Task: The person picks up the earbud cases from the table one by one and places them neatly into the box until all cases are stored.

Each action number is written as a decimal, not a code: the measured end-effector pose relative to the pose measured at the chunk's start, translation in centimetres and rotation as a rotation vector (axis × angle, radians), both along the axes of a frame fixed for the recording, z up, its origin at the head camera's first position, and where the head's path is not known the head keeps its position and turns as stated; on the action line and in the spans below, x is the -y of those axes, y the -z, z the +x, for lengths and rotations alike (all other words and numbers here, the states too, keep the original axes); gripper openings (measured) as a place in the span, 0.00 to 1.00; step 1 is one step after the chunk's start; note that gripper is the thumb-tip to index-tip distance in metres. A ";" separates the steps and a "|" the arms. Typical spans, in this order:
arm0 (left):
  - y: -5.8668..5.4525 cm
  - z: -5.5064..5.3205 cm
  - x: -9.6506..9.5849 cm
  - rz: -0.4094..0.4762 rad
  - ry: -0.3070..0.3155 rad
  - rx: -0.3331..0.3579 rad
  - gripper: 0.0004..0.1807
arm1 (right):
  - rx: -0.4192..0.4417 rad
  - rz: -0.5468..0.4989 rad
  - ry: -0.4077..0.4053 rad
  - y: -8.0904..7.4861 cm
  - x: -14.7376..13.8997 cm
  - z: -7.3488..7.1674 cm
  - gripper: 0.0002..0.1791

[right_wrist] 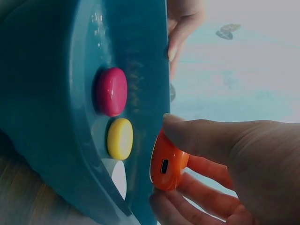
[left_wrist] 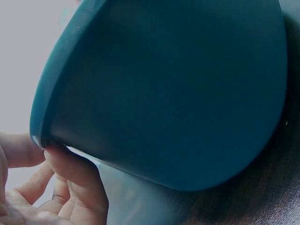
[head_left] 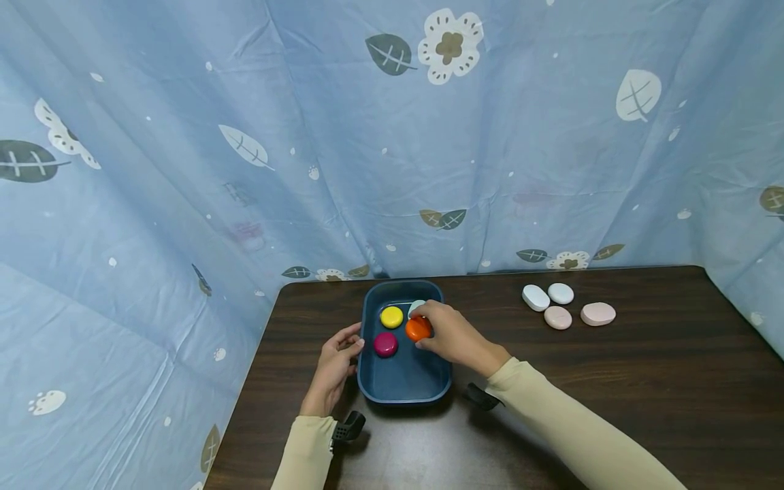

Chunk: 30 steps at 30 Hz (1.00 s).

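Note:
My right hand (head_left: 458, 335) pinches a rounded orange case (head_left: 417, 331) between thumb and fingers, over the dark blue tray (head_left: 404, 382). In the right wrist view a small dark port slot shows in the side of the orange case (right_wrist: 174, 164). My left hand (head_left: 333, 367) grips the tray's left rim, its thumb and finger at the edge in the left wrist view. Inside the tray lie a yellow rounded piece (head_left: 392, 317), a magenta one (head_left: 385, 344) and a pale one (head_left: 415, 306), the last partly hidden behind my right hand.
Several smooth oval pieces lie to the right on the dark wooden table (head_left: 643, 381): two white ones (head_left: 535, 298) and two pale pink ones (head_left: 597, 314). A blue patterned curtain (head_left: 343, 136) hangs behind the table and along its left side.

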State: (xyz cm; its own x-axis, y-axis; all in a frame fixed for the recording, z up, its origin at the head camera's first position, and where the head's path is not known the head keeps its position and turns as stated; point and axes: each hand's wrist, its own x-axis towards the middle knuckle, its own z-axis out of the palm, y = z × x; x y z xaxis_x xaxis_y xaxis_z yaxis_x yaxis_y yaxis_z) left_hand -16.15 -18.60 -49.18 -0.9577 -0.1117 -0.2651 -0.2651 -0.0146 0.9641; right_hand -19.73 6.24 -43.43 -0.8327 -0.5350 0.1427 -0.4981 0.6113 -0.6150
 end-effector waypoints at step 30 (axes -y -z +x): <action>0.1 0.0 0.0 0.008 -0.010 0.000 0.24 | 0.103 0.079 0.002 0.9 1.1 -0.9 0.24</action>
State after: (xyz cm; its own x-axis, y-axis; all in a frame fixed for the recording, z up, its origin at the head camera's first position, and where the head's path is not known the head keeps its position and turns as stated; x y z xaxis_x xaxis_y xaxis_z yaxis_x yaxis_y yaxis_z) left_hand -16.17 -18.60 -49.28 -0.9566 -0.1189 -0.2662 -0.2651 -0.0250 0.9639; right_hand -20.61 5.16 -44.34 -0.8419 -0.5394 0.0135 -0.4333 0.6611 -0.6125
